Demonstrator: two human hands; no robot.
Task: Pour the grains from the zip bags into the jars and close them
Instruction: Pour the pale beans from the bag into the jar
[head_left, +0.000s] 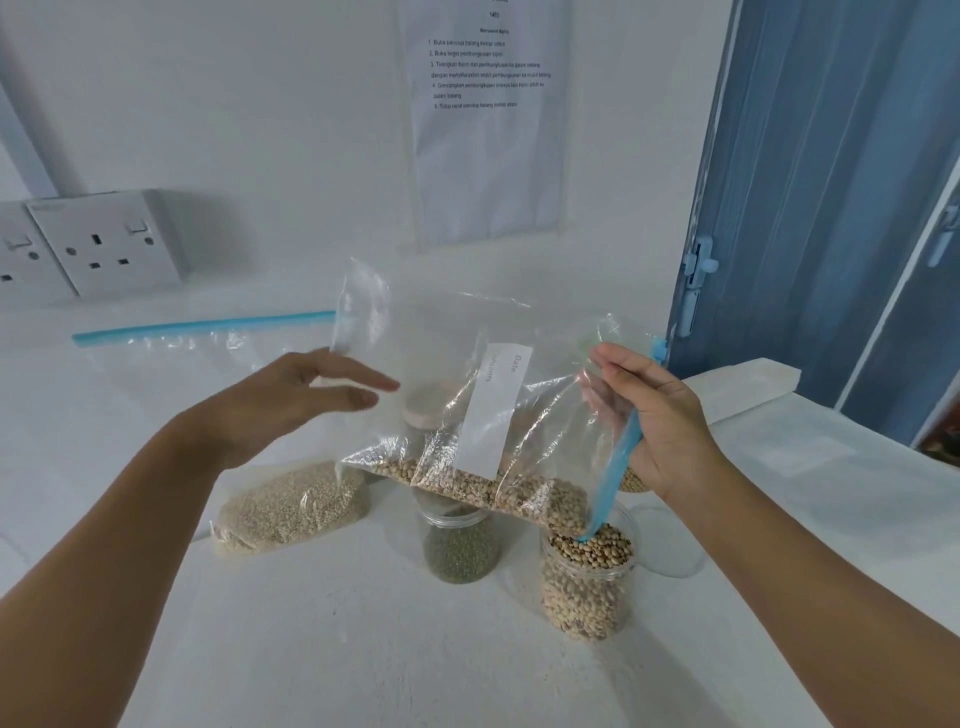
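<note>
A clear zip bag (488, 431) with a white label and tan beans along its lower edge hangs tilted above the jars. My right hand (660, 421) pinches its blue zip end, whose corner dips into the open jar of tan beans (587, 582). My left hand (306, 400) is open with straight fingers beside the bag's left side; contact is unclear. A jar of green grains (460, 545) stands left of the bean jar. A bag of pale grains (291, 506) lies on the table at the left.
An empty zip bag with a blue strip (202, 326) lies at the back left. A clear lid (670, 540) sits right of the bean jar. Another jar with a pinkish lid (423, 410) shows behind the bag. A wall socket (104, 244) and a blue folding door (810, 208) flank the white table.
</note>
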